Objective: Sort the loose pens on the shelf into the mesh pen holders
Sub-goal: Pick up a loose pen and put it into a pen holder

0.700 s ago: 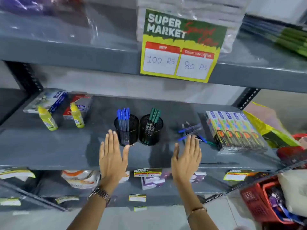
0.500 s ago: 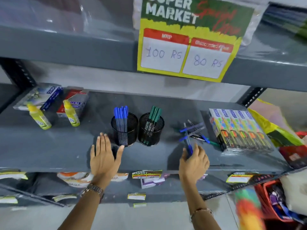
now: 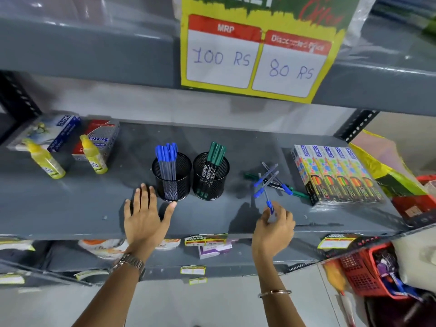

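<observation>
Two black mesh pen holders stand side by side on the grey shelf (image 3: pixel 70 208). The left holder (image 3: pixel 171 178) contains blue-capped pens, the right holder (image 3: pixel 210 177) green-capped pens. A loose pile of blue and green pens (image 3: pixel 274 181) lies to the right of them. My right hand (image 3: pixel 274 228) pinches the blue cap end of one blue pen (image 3: pixel 266 194) from that pile, its far end still among the others. My left hand (image 3: pixel 145 218) lies flat and spread on the shelf, its thumb next to the base of the left holder.
Colourful pencil boxes (image 3: pixel 335 173) lie right of the loose pens. Two yellow glue bottles (image 3: pixel 44 159) and flat boxes (image 3: pixel 99 138) stand at the left. A price sign (image 3: pixel 254 55) hangs from the upper shelf. A red basket (image 3: pixel 368 272) sits at the lower right.
My right hand went from spread and empty to closing its fingers on a blue pen at the pile's near edge. My left hand moved forward and settled beside the left holder.
</observation>
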Demonstrator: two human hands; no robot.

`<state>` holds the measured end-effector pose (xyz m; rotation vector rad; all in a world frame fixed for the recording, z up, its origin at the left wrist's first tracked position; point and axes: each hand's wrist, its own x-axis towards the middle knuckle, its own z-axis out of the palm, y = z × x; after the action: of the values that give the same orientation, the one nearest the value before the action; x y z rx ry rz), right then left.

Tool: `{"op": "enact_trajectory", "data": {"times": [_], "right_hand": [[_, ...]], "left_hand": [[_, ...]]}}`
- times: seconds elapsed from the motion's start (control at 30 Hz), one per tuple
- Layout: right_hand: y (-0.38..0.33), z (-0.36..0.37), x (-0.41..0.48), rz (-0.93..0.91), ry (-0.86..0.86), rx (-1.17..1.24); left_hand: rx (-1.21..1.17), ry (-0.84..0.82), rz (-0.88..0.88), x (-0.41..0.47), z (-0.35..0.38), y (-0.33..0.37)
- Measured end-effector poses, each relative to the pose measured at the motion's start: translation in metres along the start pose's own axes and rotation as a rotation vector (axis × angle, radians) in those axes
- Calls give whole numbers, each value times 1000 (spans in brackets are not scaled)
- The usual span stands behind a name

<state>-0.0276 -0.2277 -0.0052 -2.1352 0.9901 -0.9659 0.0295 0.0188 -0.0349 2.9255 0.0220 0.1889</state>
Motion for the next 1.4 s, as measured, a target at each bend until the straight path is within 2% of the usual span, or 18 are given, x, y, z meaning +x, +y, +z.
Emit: {"op": "enact_trajectory", "data": {"times": [0.13,0.3,0.43,0.57,0.67,0.77,0.9,1.03,1.2,1.3,1.4], "right_hand": [[-18,-23,1,-8,69,269],[-55,-44,19,-194,150,350],[-89,-47,30,-222,200,517],[-147,-37,21,-302,76,757],[-184,-19,10,-272,-47,869],[-199,7,0,-316,-200,837],[-194,41,-13,-414,-481,559],[-183,63,-18,-378,-640,418],[-179,75,-14,-403,-547,247],[-174,68,-13,-476,-488,246],[-150,47,1,-485,-272,317]], "left_hand": [[-24,-16,4,-1,-2,1],[-64,-22,5,-2,-6,2],[-68,-26,2,-2,-6,3],[-49,-48,6,-3,-8,2],[-58,-49,15,-3,-7,1],[-92,-40,20,-4,-6,1],[-98,-51,4,-3,-8,1],[-92,-63,-8,-2,-6,0],[-107,-45,-13,-1,-4,-1],[-97,-29,-15,-1,-5,-1],[-90,-25,-13,-1,-7,1]]}}
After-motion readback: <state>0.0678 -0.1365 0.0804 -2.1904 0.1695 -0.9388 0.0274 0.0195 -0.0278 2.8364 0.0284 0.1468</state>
